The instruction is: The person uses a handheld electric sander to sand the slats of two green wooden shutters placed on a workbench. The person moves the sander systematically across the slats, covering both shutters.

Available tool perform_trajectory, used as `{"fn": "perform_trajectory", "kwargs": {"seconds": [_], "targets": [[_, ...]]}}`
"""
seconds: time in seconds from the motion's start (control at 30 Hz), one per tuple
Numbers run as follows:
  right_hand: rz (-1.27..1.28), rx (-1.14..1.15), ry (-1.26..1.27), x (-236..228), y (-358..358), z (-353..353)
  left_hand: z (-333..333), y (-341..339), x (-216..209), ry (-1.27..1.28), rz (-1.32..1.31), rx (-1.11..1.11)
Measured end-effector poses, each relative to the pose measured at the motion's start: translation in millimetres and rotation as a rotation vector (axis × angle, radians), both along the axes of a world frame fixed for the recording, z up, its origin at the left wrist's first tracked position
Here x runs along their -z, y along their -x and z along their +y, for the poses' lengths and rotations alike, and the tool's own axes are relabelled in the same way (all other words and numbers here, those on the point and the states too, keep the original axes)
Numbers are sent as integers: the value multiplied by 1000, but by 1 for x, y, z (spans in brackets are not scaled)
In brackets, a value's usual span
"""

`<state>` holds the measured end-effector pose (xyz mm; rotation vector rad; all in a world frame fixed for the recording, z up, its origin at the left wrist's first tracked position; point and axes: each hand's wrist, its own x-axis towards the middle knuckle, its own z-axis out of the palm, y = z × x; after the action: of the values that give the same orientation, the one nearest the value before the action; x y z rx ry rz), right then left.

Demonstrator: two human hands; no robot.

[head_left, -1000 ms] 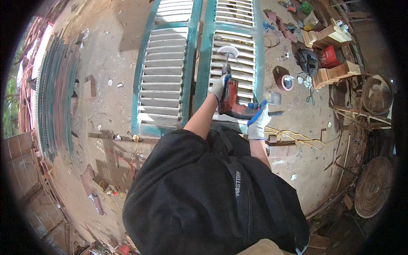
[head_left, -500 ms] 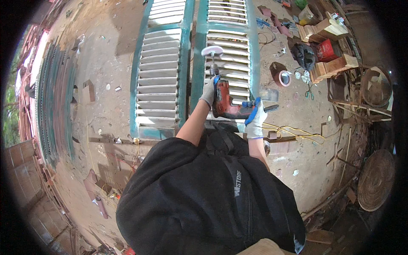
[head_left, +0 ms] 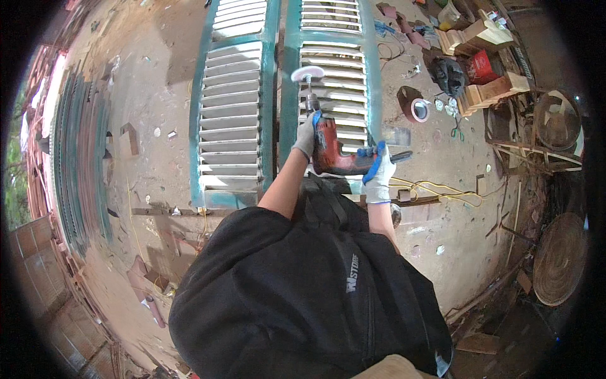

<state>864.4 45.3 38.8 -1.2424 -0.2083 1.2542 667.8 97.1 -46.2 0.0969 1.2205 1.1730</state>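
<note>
A red and black power drill point(head_left: 326, 145) is held in both my gloved hands, pointing away from me. My left hand point(head_left: 305, 136) is closed around its front, just behind the chuck. Farther back, my right hand point(head_left: 380, 175), in a white and blue glove, is wrapped around the handle. A round, pale sanding disc point(head_left: 308, 74) is fitted on the drill's shaft. It lies over the left edge of the slats of the right louvred shutter point(head_left: 372, 95); whether it touches them I cannot tell. Alongside is the left louvred shutter point(head_left: 230, 107), also green-framed with pale slats.
Long green and brown strips point(head_left: 79, 158) are stacked at the left. To the right lie a roll of tape point(head_left: 419, 110), a yellow cord point(head_left: 442, 189), wooden blocks point(head_left: 492, 93) and a red container point(head_left: 485, 68). A round woven basket point(head_left: 558, 259) stands at the far right.
The whole view has shifted slightly, so the scene sits a little further left and up. Both hands keep their hold on the drill, and the disc stays over nearly the same spot.
</note>
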Motion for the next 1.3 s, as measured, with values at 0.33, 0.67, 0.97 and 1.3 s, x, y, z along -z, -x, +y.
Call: {"fn": "perform_trajectory", "kwargs": {"seconds": [0.33,0.67,0.97,1.3], "targets": [[52,-20,-21,-20,-17,-19,-27,-18,-27,71,37,-40],[-116,249,92,-6,-34,-53,-27,-44,-28,-2,206,146],[67,2,-137,-4,-27,-43,-35,-32,-7,18,-43,-18],[-61,288,87,5,-80,-70,-10,-101,35,84,-7,279]]}}
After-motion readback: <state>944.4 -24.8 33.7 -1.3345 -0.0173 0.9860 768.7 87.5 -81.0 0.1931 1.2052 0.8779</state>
